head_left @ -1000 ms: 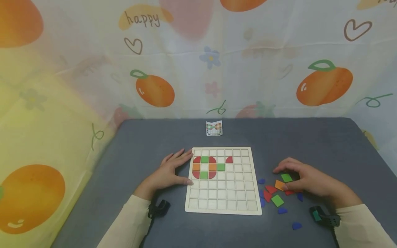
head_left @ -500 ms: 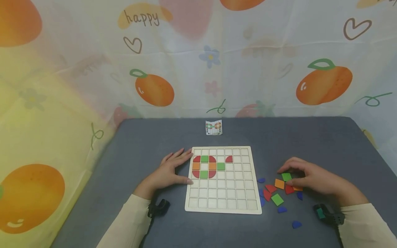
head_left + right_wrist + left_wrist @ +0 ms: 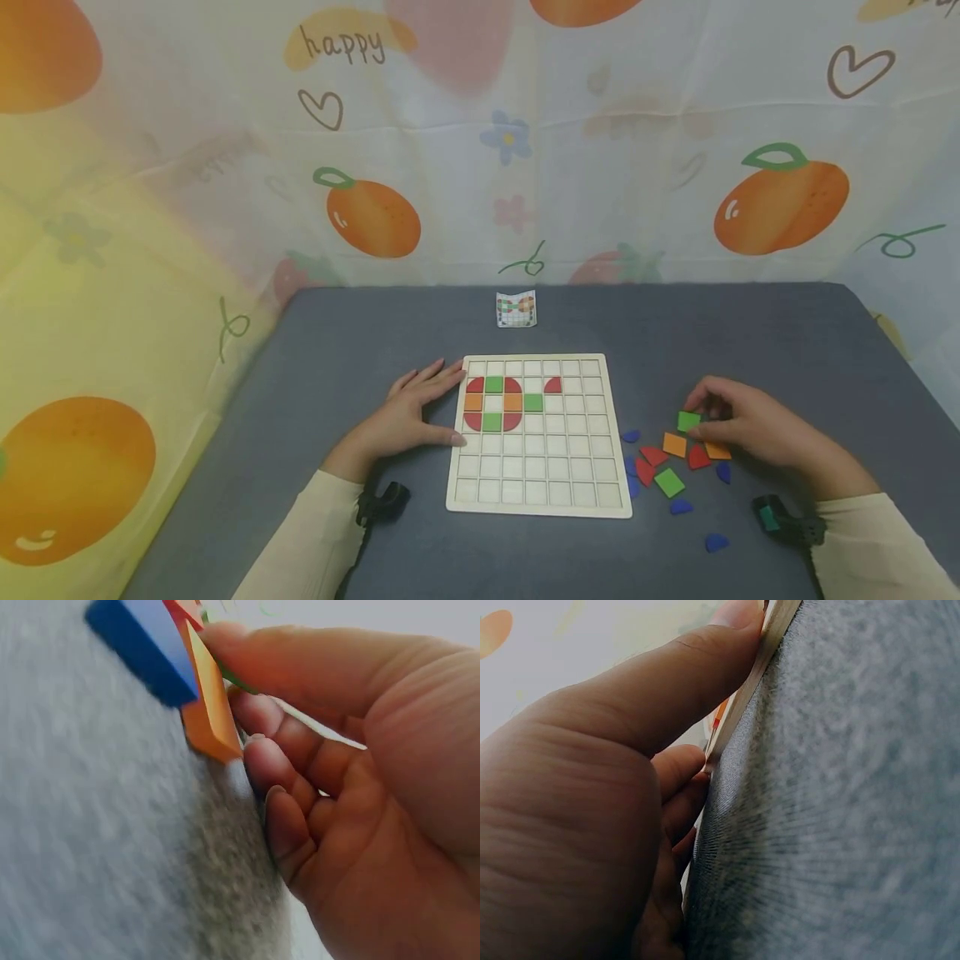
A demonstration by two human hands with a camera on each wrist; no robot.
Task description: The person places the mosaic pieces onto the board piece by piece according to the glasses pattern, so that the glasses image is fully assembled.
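Observation:
My right hand (image 3: 750, 421) pinches a green square tile (image 3: 688, 422) between thumb and index finger, at the far side of the loose tiles. In the right wrist view, the other fingers of that hand (image 3: 330, 765) curl beside an orange tile (image 3: 210, 705) and a blue piece (image 3: 146, 649). A square wooden grid board (image 3: 540, 471) lies left of the tiles. My left hand (image 3: 401, 421) rests at its left edge, thumb on the rim and fingers spread along the far left corner. In the left wrist view, the thumb (image 3: 667, 682) overlaps the board's side (image 3: 769, 645).
Red, green and orange pieces fill some upper cells of the board. Loose on the grey table (image 3: 375, 550) lie an orange square (image 3: 674, 444), a green square (image 3: 669, 482), red quarter-rounds (image 3: 699, 456) and several blue pieces (image 3: 717, 542). A small pattern card (image 3: 516, 309) lies beyond the board.
My right hand's thumb and index finger have closed on the green square tile and shifted it slightly away and left. My left hand and the board have stayed in place.

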